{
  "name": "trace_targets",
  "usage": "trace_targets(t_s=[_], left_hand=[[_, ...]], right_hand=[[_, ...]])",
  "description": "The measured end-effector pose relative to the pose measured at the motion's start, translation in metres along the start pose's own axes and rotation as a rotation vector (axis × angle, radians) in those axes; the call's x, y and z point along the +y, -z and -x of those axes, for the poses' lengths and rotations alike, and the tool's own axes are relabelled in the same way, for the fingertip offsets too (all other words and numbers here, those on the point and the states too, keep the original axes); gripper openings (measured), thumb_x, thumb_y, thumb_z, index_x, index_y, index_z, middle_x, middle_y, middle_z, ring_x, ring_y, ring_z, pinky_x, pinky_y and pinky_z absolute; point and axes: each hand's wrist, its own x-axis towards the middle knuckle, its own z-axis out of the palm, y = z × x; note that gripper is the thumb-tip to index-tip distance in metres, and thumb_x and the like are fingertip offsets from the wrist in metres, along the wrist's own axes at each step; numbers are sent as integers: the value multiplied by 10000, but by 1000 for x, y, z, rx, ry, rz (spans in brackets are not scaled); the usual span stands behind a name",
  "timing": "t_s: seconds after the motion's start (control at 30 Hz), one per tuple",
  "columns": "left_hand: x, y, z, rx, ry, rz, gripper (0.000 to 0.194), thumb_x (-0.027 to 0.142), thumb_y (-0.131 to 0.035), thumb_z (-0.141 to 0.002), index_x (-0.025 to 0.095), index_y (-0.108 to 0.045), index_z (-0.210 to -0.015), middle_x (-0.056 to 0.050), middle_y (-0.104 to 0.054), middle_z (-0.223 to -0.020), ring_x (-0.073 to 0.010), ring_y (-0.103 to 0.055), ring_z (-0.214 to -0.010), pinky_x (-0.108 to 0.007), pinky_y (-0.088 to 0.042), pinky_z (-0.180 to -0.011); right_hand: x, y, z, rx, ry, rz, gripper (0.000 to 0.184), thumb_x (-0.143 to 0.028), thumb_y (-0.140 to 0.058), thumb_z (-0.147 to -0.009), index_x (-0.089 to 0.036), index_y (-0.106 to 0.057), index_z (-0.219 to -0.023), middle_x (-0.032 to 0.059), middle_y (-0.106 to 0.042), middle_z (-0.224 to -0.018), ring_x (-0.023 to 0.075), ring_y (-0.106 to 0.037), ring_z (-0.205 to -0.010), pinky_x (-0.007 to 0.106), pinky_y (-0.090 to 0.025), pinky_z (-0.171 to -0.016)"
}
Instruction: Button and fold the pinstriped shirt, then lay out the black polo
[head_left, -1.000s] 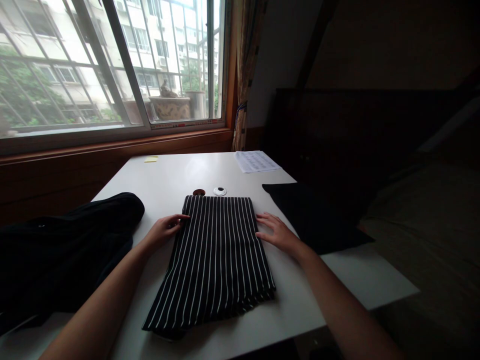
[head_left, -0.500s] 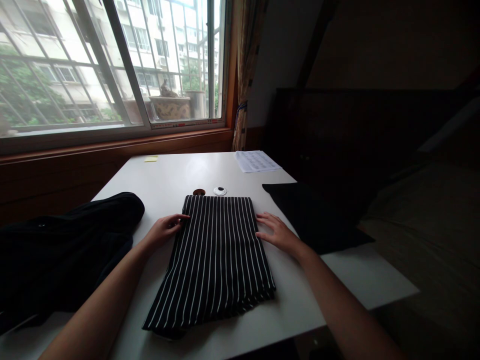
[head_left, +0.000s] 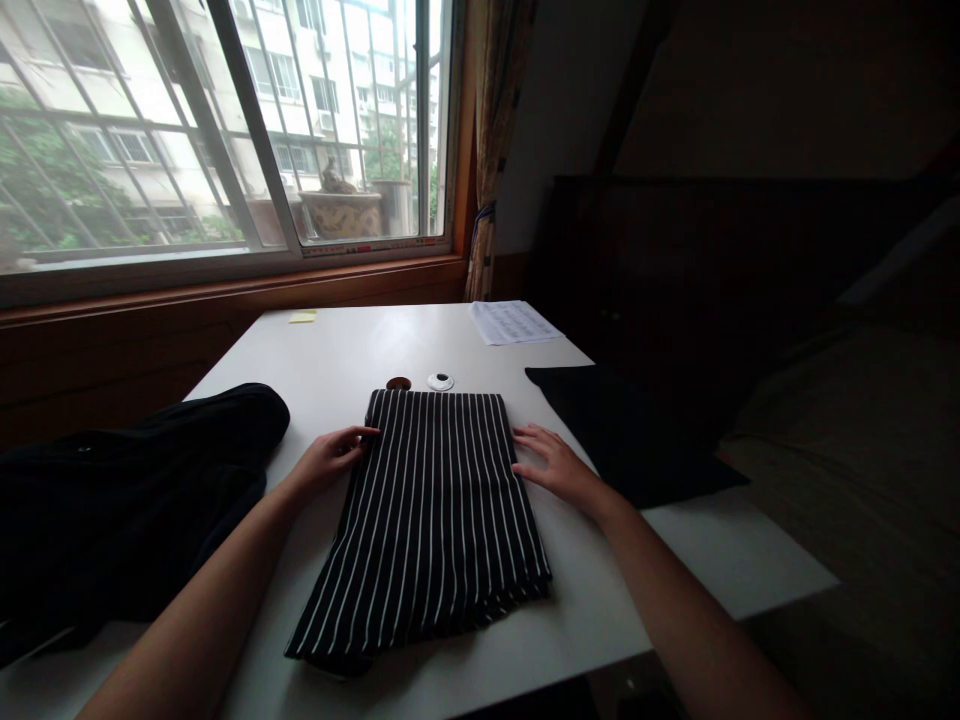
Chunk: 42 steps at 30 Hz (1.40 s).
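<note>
the cloth (head_left: 442,490) lies on the table (head_left: 360,345) between the left hand (head_left: 334,460) and the right hand (head_left: 551,465). a garment (head_left: 127,510) lies left of the left hand; a second cloth (head_left: 637,435) lies right of the right hand. beyond both hands, just behind the cloth, sit a hole (head_left: 398,384) and, to its right, a round fitting (head_left: 439,384). farther beyond the left hand lies a slip (head_left: 302,317); beyond the right, papers (head_left: 514,323).

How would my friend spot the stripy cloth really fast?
Find the white table by the window. The folded cloth lies on it between the left hand and right hand. It's striped; the dark cloths on either side look plain.
</note>
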Motion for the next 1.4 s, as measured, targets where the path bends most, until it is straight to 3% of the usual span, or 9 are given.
trace_targets(t_s=[0.6, 1.4], left_hand=[[0, 0, 1, 8, 3, 12, 420, 385, -532, -881, 195, -677, -1226, -46, -695, -923, -197, -622, -814, -294, -488, -752], [-2, 0, 0, 2, -15, -29, 413, 356, -526, -876, 189, -680, -1221, 0, -619, -756, -155, -544, -683, -252, -422, -647]], right_hand=[[0, 1, 0, -12, 5, 12, 524, -480, -680, -855, -237, -636, -1318, 99, -562, -1433, 328, -420, -1397, 545, -316, -1178], [-2, 2, 0, -14, 12, 22, 550, -508, -659, -862, -192, -637, -1312, 134, -566, -1418, 328, -427, -1389, 540, -320, -1173]])
